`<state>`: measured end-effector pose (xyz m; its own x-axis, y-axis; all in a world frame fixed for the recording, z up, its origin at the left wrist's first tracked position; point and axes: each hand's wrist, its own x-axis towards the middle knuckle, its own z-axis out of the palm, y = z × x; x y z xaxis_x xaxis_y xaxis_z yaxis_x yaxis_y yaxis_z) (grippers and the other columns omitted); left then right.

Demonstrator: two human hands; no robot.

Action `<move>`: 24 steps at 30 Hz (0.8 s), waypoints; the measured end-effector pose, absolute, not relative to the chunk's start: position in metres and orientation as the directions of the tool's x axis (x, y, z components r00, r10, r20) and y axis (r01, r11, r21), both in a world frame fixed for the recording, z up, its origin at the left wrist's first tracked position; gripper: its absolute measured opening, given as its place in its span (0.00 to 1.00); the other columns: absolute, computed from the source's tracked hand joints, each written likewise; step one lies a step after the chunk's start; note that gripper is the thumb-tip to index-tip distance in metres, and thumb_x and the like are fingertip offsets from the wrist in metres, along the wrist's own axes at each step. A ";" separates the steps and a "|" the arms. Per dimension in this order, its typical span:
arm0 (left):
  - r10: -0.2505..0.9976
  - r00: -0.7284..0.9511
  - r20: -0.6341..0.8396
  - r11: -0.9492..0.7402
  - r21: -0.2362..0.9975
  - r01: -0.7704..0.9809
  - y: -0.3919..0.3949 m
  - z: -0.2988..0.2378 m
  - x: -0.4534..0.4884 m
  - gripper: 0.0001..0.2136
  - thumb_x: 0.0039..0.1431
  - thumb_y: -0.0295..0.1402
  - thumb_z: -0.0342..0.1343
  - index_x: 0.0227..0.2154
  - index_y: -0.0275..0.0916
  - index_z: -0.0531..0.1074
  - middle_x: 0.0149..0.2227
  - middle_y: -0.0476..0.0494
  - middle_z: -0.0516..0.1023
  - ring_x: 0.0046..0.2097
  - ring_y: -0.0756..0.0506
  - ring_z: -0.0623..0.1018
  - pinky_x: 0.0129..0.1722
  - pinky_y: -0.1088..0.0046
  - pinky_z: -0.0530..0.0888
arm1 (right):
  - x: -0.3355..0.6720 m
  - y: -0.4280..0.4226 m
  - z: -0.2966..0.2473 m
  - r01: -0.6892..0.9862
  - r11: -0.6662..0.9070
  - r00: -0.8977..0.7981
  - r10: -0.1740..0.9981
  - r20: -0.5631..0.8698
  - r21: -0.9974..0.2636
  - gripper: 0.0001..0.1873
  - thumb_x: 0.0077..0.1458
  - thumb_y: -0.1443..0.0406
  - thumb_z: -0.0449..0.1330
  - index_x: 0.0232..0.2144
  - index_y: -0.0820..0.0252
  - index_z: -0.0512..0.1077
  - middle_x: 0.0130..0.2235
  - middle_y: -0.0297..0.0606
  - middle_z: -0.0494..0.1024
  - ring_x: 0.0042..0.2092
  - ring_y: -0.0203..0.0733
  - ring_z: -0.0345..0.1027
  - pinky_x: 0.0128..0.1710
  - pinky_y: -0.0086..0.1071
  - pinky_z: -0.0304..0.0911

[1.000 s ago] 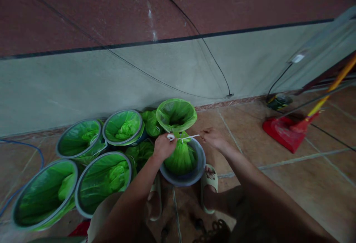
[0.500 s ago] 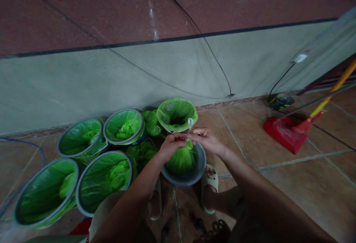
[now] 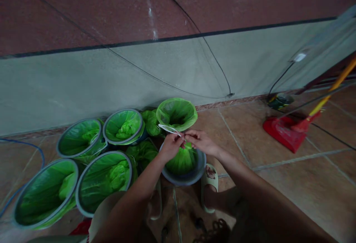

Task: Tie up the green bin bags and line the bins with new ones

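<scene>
The left hand's (image 3: 171,147) fingertips were pinched on a white string (image 3: 167,127), its loop sticking out toward the wall. The right hand's (image 3: 202,142) fingers were bunched against them; whether they gripped string too, I could not tell. Both met just above the gathered neck of a green bag (image 3: 182,160), likely because the string had to be worked there. The bag sat in a bucket (image 3: 183,181), which presumably kept it upright, between two slippers (image 3: 209,180). Behind stood an open green mouth (image 3: 176,111); its link to the bag was hidden. Lined tubs (image 3: 104,153) crowded the left, perhaps for easy reach.
</scene>
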<state>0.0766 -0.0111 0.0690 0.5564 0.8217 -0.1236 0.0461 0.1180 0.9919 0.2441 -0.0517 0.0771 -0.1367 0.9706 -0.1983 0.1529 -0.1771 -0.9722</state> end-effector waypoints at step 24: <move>0.920 0.387 -0.063 0.023 0.994 0.108 -0.016 0.050 0.073 0.04 0.49 0.31 0.56 0.28 0.38 0.72 0.22 0.52 0.73 0.23 0.52 0.71 0.24 0.77 0.66 | 0.249 -0.052 0.071 0.249 -0.353 -0.054 0.925 -0.377 -0.902 0.14 0.48 0.55 0.63 0.31 0.60 0.77 0.23 0.29 0.71 0.19 0.28 0.57 0.17 0.24 0.54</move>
